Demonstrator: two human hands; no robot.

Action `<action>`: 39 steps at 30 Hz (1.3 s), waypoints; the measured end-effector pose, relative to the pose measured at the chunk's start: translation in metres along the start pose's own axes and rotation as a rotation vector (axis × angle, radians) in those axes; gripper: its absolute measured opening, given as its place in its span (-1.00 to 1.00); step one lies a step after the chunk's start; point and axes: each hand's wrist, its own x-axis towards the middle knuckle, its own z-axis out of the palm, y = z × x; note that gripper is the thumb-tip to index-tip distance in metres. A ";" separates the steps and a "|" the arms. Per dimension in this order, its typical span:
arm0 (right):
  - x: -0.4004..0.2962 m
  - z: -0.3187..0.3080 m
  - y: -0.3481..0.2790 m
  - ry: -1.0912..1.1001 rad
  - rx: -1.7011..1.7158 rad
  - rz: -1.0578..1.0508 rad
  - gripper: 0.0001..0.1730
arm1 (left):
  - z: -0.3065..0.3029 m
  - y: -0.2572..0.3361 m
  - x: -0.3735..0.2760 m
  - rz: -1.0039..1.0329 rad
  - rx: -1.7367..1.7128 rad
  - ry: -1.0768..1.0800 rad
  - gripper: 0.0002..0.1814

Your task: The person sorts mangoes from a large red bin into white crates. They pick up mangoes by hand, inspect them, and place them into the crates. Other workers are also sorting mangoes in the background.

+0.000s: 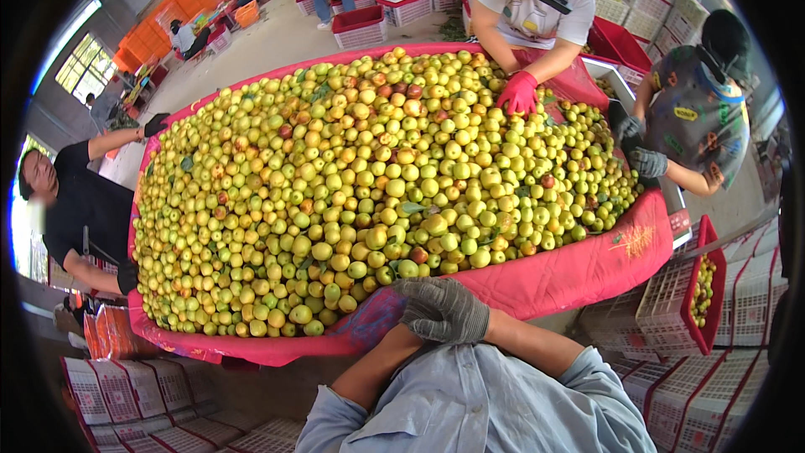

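Observation:
A broad heap of small green-yellow jujube-like fruits (352, 189), some of them reddish brown, lies on a table lined with a padded pink cloth (560, 277). At the near edge of the heap, my right hand (453, 311), in a grey knit glove, rests over the front of my left hand (412, 292). The two hands overlap on the cloth's rim, against my body. The left hand's fingers are largely hidden beneath the right, so its hold cannot be told. The fingers of my right hand also cannot be made out clearly. A few green leaves (412, 207) lie among the fruits.
Across the table, a person's pink-gloved hand (519, 93) touches the fruits. A person in grey gloves (648, 162) stands at the right end, another in dark gloves (127, 277) at the left. White plastic crates (666, 302) with red linings stand right; more crates (126, 390) lie lower left.

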 end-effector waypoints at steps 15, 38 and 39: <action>0.134 0.062 0.032 -0.433 0.372 0.090 0.00 | 0.027 0.002 0.001 0.150 -0.056 -0.143 -0.59; 0.128 -0.001 0.090 -0.085 -0.173 0.184 0.06 | 0.066 -0.009 0.015 0.039 -0.356 -0.114 -0.50; 0.120 -0.002 0.099 -0.098 -0.252 0.138 0.05 | 0.084 -0.008 0.015 -0.064 -0.631 -0.093 -0.51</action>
